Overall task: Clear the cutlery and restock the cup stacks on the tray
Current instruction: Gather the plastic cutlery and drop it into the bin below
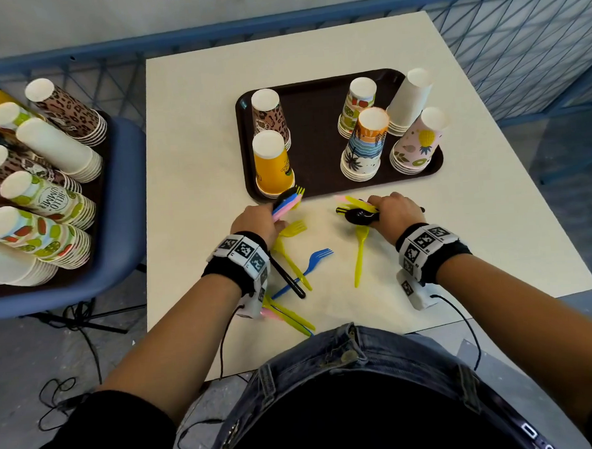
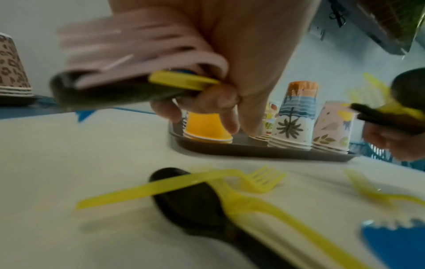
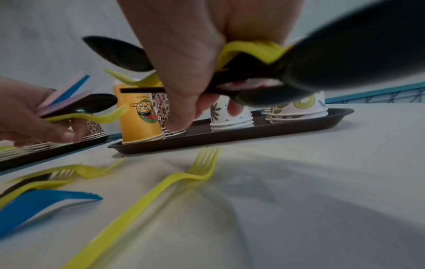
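Note:
A dark tray (image 1: pixel 315 96) on the white table carries several upside-down cup stacks, among them an orange stack (image 1: pixel 272 165) and a palm-print stack (image 1: pixel 362 145). My left hand (image 1: pixel 258 221) grips a bundle of pink, blue, yellow and black cutlery (image 1: pixel 288 200) just in front of the tray's near left corner. Beside it my right hand (image 1: pixel 395 212) holds a bunch of black spoons and yellow and pink pieces (image 1: pixel 357 210). Loose on the table between my arms lie yellow forks (image 1: pixel 360 252), a blue fork (image 1: pixel 310 266) and a black spoon (image 2: pixel 195 200).
On a blue chair (image 1: pixel 122 212) to the left, a second tray holds several long cup stacks (image 1: pixel 54 147) lying tilted. A blue mesh fence (image 1: pixel 519 58) runs behind and right of the table. Cables hang from both wrists toward the floor.

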A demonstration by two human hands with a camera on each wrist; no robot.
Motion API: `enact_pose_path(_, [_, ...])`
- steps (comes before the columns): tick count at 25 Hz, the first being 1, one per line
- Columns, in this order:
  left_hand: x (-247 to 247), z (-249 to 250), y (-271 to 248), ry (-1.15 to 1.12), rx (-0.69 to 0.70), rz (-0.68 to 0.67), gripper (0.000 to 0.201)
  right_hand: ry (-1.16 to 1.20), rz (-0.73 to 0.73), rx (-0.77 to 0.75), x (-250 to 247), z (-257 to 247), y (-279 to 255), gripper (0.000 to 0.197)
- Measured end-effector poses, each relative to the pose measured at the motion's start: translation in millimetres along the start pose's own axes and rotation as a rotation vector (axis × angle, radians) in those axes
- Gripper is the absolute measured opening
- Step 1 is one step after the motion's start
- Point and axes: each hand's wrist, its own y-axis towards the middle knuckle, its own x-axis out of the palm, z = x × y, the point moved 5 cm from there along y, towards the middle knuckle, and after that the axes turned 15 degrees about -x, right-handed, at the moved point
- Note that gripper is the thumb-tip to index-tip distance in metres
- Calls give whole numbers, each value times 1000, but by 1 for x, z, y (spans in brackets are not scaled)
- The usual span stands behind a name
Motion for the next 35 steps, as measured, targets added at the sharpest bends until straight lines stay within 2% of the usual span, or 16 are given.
enact_pose_path(3, [0,-12,7,116,19,-41,46,15,-183,-109,15,-2,0,29])
enact_pose_path(5, [10,-14,10,226,55,-88,44,-45,-287,-186,27,-5,1,37])
enact_pose_path(8, [23,-12,15,313,73,-84,41,-128,-348,-270,40,-10,1,42])
enact_pose_path(12, [27,-10,21,289,62,-50,34,-184,-317,-277,47,-12,1,25])
enact_pose_path(17, [20,-5,22,268,88,10,26,-243,-295,-273,50,-6,2,29])
enact_pose_path(20, [6,-10,16,202,100,88,26,-190,-241,-245,44,-5,-2,26])
enact_pose_path(24, [-14,-29,0,226,111,158,27,-86,-180,-125,31,-4,-6,21])
enact_pose_path(28, [-15,-53,-26,256,127,78,32,-2,-108,-143,26,-32,-2,19])
enact_pose_path(31, [-1,-66,-54,286,214,-28,42,123,-116,-192,36,-65,0,20])
enact_pose_path(35, [38,-79,-82,418,375,-128,42,149,-178,-220,56,-104,5,28])
